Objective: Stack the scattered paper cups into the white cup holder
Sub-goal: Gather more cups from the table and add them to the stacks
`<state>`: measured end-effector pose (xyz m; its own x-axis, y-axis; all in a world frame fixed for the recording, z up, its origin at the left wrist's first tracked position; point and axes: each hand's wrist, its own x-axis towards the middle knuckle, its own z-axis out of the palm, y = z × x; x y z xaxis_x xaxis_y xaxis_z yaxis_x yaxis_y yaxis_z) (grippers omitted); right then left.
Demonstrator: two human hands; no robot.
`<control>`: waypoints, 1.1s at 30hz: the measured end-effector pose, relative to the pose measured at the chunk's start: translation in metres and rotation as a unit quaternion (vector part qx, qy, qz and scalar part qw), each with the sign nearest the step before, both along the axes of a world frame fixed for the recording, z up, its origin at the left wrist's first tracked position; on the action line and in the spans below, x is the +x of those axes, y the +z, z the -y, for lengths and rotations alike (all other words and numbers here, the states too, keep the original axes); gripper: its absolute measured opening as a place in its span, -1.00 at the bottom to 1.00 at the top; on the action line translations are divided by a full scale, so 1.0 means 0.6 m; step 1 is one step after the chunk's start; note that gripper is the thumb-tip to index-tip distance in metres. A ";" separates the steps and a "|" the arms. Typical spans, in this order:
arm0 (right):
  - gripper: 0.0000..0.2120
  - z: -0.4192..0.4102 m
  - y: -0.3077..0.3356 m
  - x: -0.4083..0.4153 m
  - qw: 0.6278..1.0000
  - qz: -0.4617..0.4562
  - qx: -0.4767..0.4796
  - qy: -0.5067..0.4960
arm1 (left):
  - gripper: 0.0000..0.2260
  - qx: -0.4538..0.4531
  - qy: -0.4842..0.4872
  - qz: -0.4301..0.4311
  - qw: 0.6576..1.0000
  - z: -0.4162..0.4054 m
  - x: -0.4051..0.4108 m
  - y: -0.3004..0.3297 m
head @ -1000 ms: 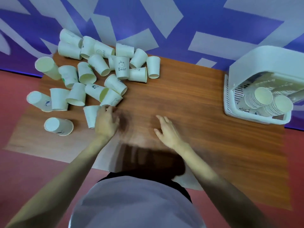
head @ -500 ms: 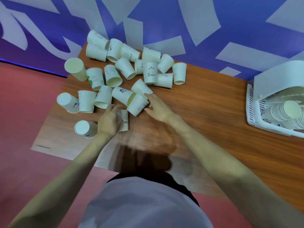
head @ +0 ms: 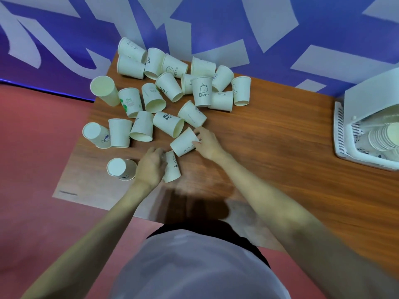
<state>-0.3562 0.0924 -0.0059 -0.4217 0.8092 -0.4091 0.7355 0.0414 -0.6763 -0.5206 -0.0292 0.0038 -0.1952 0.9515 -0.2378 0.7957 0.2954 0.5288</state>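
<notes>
Head view, looking down on a wooden worktop (head: 269,147) against a blue-and-grey patterned wall. Left hand (head: 150,167) grips a paper cup marked "HELLO" (head: 172,167) lying on the near part of the worktop; the fingers are curled round its side, thumb side hidden, and the cup's open end points toward the person. Right hand (head: 208,143) holds a second lying cup (head: 183,142) just beyond and to the right of the first; its fingers (head: 197,131) pinch the cup's base end, one above and one below, and the cup's mouth faces left and toward the person. The two held cups lie just beside each other; whether they touch cannot be told. The remaining scattered cups (head: 168,124) form a loose cluster on the far left of the worktop, most on their sides, a few upright or inverted, including one marked "Bear" (head: 202,91) standing mouth down and one inverted cup (head: 121,168) just left of the left hand. The white cup holder (head: 345,134) stands at the right edge of the worktop, well apart from both hands, with nested stacks of cups (head: 382,137) lying inside it, partly cut off by the frame edge.
</notes>
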 end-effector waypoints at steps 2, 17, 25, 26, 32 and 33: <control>-0.84 0.008 -0.004 0.012 0.999 -0.015 -0.006 -0.028 | -0.82 0.013 0.002 -0.005 1.000 0.005 0.006 0.005; -0.85 0.034 0.052 0.383 0.963 -0.045 0.189 -0.185 | -0.95 0.169 -0.062 0.032 0.983 -0.056 0.237 0.070; -0.87 0.048 0.084 0.633 0.925 -0.025 0.232 -0.299 | -0.96 0.221 -0.173 0.087 0.956 -0.138 0.458 0.084; -0.87 0.048 0.089 0.658 0.920 -0.024 0.238 -0.312 | -0.96 0.229 -0.197 0.089 0.949 -0.149 0.486 0.086; -0.87 0.040 0.132 0.772 0.874 -0.024 0.323 -0.361 | -0.92 0.300 -0.295 0.072 0.905 -0.234 0.638 0.127; -0.87 0.036 0.139 0.788 0.862 -0.025 0.342 -0.373 | -0.92 0.314 -0.302 0.074 0.897 -0.249 0.664 0.139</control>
